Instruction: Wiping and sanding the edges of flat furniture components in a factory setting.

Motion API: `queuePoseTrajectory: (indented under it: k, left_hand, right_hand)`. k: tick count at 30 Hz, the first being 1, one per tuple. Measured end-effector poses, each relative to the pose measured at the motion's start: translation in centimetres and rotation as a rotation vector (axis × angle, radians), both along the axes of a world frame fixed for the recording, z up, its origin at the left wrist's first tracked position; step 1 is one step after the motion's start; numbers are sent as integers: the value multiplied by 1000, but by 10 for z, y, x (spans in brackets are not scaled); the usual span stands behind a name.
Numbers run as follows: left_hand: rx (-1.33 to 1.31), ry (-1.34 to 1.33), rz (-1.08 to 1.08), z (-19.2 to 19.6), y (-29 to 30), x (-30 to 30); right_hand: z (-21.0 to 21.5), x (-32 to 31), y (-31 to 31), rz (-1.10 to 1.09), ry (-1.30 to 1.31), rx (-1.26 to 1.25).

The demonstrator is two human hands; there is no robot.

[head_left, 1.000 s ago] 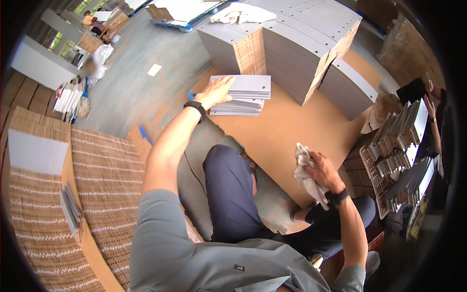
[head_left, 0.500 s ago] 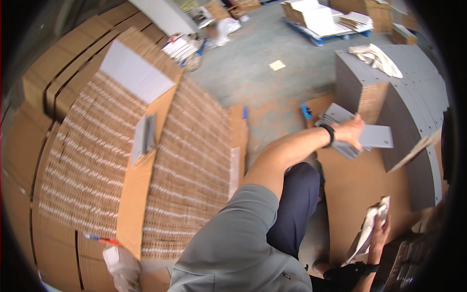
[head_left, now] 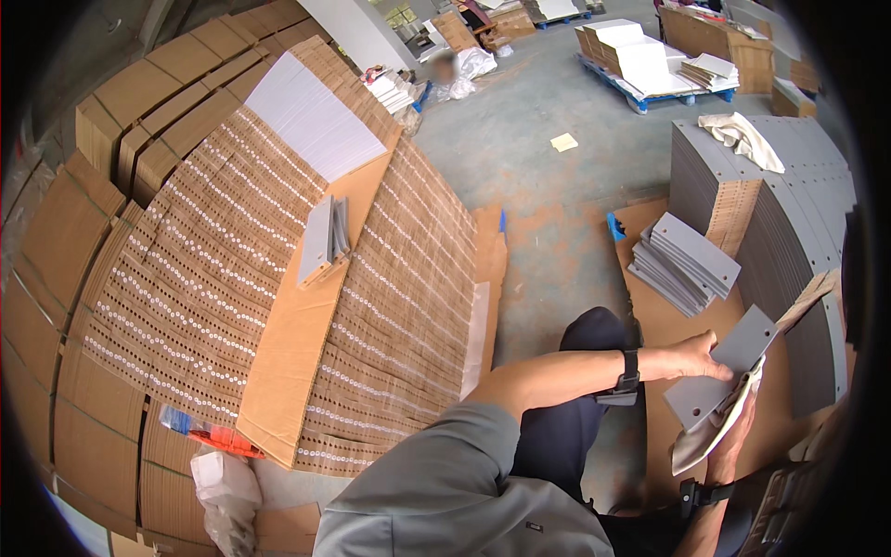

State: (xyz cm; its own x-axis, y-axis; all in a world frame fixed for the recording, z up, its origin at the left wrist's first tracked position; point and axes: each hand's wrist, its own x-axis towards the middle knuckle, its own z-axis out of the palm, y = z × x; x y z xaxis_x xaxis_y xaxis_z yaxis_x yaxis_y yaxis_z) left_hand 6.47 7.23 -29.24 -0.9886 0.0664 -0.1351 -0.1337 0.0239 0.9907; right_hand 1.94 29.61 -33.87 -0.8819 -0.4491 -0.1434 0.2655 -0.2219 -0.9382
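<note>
A thin grey rectangular panel point(head_left: 748, 338) with a hole near each end is gripped by my left hand point(head_left: 698, 358), thumb on its face. My right hand point(head_left: 735, 434) is closed around a cream cloth point(head_left: 698, 446), which lies against the panel's lower right edge. Part of the right hand's fingers is hidden behind the cloth. Beyond both hands, a fanned stack of similar grey panels point(head_left: 685, 262) rests on a brown cardboard sheet point(head_left: 652, 320).
To the right stand tall rows of grey panels point(head_left: 789, 278), with another cloth point(head_left: 741, 139) on top. At left, a broad block of stacked brown boards point(head_left: 399, 306) carries a cardboard strip point(head_left: 283, 390) and a few grey panels point(head_left: 320, 237). A loaded blue pallet point(head_left: 640, 100) stands farther off.
My left hand has come back from the fanned stack with one grey panel, which now meets the cloth in my right hand. The view has shifted slightly.
</note>
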Motion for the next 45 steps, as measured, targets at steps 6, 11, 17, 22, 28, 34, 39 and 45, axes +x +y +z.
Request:
queuePoseTrajectory:
  k: [6,11,17,22,28,34,39,45]
  left_hand:
    - [594,-170,-58,-2,14,12]
    - [750,-232,-99,-22,29,12]
    - [700,-98,-130,-24,38,10]
    - [698,-205,30,-20,34,2]
    - [1020,-228,100,-65,34,-10]
    - [746,-366,-49,-34,73,12]
    - [926,-451,-284,-53,80,16]
    - [877,-443,-171,-62,75,-4]
  right_hand:
    - [-14,14,-1,-71,-1,8]
    - [-7,26,-12,-92,99,116]
    - [-18,19,-3,-125,215,373]
    - [-3,0,11,-251,446,571]
    - [45,47,-36,43,1014,680]
    - [13,-23,9,-254,1077,947]
    - [-36,-98,52,-329,844,874]
    - [-54,-101,66,-421,1087,1046]
